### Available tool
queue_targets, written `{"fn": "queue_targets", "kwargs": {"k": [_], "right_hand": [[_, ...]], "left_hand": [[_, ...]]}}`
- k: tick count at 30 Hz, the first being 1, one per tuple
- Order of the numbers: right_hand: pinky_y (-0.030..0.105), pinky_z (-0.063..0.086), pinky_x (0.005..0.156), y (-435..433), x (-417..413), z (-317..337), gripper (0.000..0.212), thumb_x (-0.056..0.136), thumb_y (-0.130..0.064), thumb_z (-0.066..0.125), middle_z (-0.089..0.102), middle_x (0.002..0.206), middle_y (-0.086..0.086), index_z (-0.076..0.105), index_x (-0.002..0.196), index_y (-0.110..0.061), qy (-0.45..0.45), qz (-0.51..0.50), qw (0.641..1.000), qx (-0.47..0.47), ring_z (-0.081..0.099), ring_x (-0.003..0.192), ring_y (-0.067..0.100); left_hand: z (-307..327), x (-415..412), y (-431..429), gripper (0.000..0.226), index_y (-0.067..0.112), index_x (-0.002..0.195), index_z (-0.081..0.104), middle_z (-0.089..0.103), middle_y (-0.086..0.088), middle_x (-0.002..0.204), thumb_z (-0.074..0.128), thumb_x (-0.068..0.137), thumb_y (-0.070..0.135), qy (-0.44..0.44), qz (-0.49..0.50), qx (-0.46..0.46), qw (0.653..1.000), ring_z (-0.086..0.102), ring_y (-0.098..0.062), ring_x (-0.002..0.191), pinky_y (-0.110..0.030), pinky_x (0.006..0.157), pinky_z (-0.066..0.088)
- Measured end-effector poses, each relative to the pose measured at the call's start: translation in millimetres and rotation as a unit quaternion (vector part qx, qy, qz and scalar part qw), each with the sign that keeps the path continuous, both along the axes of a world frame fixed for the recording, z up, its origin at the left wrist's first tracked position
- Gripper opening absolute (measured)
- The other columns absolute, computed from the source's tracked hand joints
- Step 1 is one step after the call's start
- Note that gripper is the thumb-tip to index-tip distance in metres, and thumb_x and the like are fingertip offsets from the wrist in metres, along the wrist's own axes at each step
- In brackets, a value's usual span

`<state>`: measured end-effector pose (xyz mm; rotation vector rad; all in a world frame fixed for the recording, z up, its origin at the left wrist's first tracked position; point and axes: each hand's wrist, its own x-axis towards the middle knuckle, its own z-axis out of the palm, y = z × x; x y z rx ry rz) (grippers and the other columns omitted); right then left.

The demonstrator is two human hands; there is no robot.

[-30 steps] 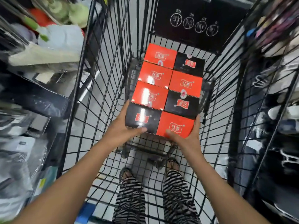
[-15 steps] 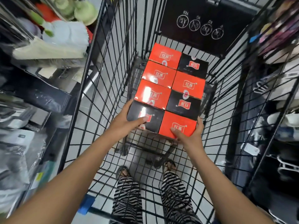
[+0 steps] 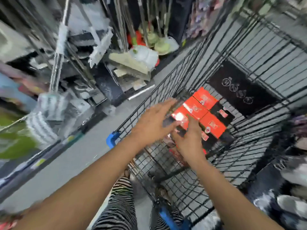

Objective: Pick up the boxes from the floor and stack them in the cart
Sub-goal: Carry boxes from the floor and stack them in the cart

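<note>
Red and black boxes (image 3: 210,113) lie side by side in two rows on the bottom of a black wire cart (image 3: 259,52). My left hand (image 3: 152,120) hovers over the cart's left rim with fingers spread and holds nothing. My right hand (image 3: 189,138) is above the near boxes, fingers straight and empty. The picture is blurred by motion, and my hands hide the nearest boxes.
A black sign panel (image 3: 239,92) hangs on the cart's far wall. Shelves with mops and packaged goods (image 3: 131,60) line the left of the grey floor (image 3: 69,163). The cart's blue handle (image 3: 113,139) is near my striped trouser legs (image 3: 119,205).
Both hands have let go of the two nearest boxes and lifted away from them. The view has swung left, so the cart sits at the right now.
</note>
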<state>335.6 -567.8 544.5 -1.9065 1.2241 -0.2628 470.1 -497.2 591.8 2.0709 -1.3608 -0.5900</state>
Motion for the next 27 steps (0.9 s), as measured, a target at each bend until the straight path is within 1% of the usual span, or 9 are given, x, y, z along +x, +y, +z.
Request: {"fn": "queue_targets", "kwargs": {"k": [4, 9, 11, 14, 16, 18, 22, 25, 27], "right_hand": [[0.053, 0.043, 0.1, 29.2, 31.6, 30.3, 0.071, 0.079, -0.049, 0.061, 0.05, 0.132, 0.02, 0.042, 0.134, -0.009, 0.018, 0.155, 0.986, -0.053, 0.047, 0.123, 0.037], [0.048, 0.041, 0.099, 112.7, 88.4, 70.0, 0.069, 0.08, -0.045, 0.064, 0.053, 0.125, 0.024, 0.048, 0.129, 0.0, 0.01, 0.328, 0.936, -0.127, 0.049, 0.117, 0.042], [0.047, 0.038, 0.103, 158.3, 108.5, 81.2, 0.071, 0.082, -0.046, 0.066, 0.049, 0.132, 0.023, 0.047, 0.134, -0.001, 0.001, 0.395, 0.91, -0.129, 0.045, 0.122, 0.042], [0.044, 0.028, 0.111, 230.3, 125.9, 94.3, 0.072, 0.085, -0.037, 0.069, 0.039, 0.145, 0.02, 0.04, 0.142, -0.004, 0.005, 0.496, 0.861, -0.115, 0.035, 0.134, 0.037], [0.046, 0.029, 0.111, 274.0, 134.9, 94.9, 0.073, 0.085, -0.037, 0.07, 0.04, 0.145, 0.021, 0.04, 0.142, -0.004, -0.001, 0.559, 0.82, -0.122, 0.036, 0.134, 0.038], [0.047, 0.032, 0.109, 317.0, 143.2, 91.0, 0.073, 0.085, -0.039, 0.069, 0.041, 0.144, 0.02, 0.039, 0.142, -0.005, 0.004, 0.612, 0.779, -0.141, 0.038, 0.132, 0.038], [0.045, 0.032, 0.108, 404.7, 159.0, 80.6, 0.073, 0.086, -0.043, 0.066, 0.04, 0.144, 0.018, 0.038, 0.142, -0.005, 0.026, 0.688, 0.708, -0.16, 0.036, 0.132, 0.037], [0.044, 0.032, 0.108, 468.1, 173.0, 68.2, 0.075, 0.087, -0.045, 0.064, 0.039, 0.143, 0.017, 0.034, 0.144, -0.007, 0.048, 0.73, 0.662, -0.163, 0.035, 0.133, 0.035], [0.043, 0.03, 0.11, 506.8, 184.6, 58.4, 0.077, 0.087, -0.047, 0.063, 0.036, 0.146, 0.016, 0.03, 0.146, -0.01, 0.063, 0.753, 0.636, -0.16, 0.033, 0.135, 0.033]], "left_hand": [[39.3, 15.3, 72.9, 0.062, 0.019, 0.145, 0.038, 0.044, -0.002, 0.146, 0.058, 0.092, 0.045, -0.077, 0.108, -0.027, 0.991, 0.04, -0.023, 0.132, -0.032, 0.107, 0.03], [67.1, 31.1, 202.4, 0.068, 0.011, 0.139, 0.044, 0.051, -0.012, 0.14, 0.041, 0.087, 0.055, -0.142, 0.272, 0.014, 0.952, 0.049, -0.032, 0.124, -0.039, 0.103, 0.037], [67.6, 27.7, 261.0, 0.067, 0.007, 0.134, 0.049, 0.056, -0.016, 0.133, 0.041, 0.085, 0.051, -0.15, 0.353, 0.029, 0.923, 0.054, -0.035, 0.117, -0.04, 0.098, 0.037], [64.6, 10.0, 350.3, 0.069, 0.005, 0.138, 0.046, 0.052, -0.017, 0.137, 0.043, 0.086, 0.051, -0.12, 0.479, 0.058, 0.868, 0.049, -0.036, 0.124, -0.042, 0.104, 0.036], [58.5, -5.8, 407.7, 0.069, 0.005, 0.139, 0.044, 0.05, -0.018, 0.139, 0.046, 0.086, 0.049, -0.095, 0.547, 0.082, 0.827, 0.046, -0.036, 0.127, -0.044, 0.106, 0.036], [48.1, -22.2, 461.1, 0.071, 0.002, 0.135, 0.049, 0.055, -0.022, 0.131, 0.043, 0.085, 0.052, -0.081, 0.603, 0.1, 0.787, 0.053, -0.039, 0.119, -0.047, 0.099, 0.043], [28.9, -49.1, 551.9, 0.068, -0.003, 0.122, 0.057, 0.064, -0.025, 0.109, 0.045, 0.08, 0.049, -0.044, 0.681, 0.13, 0.719, 0.061, -0.042, 0.098, -0.046, 0.082, 0.049], [17.6, -59.9, 614.9, 0.067, -0.001, 0.122, 0.056, 0.062, -0.023, 0.115, 0.049, 0.078, 0.049, -0.037, 0.714, 0.157, 0.682, 0.058, -0.042, 0.102, -0.047, 0.086, 0.046], [0.0, -65.7, 659.1, 0.069, 0.001, 0.124, 0.054, 0.06, -0.022, 0.118, 0.049, 0.079, 0.053, -0.041, 0.715, 0.183, 0.673, 0.056, -0.042, 0.105, -0.047, 0.089, 0.046]]}}
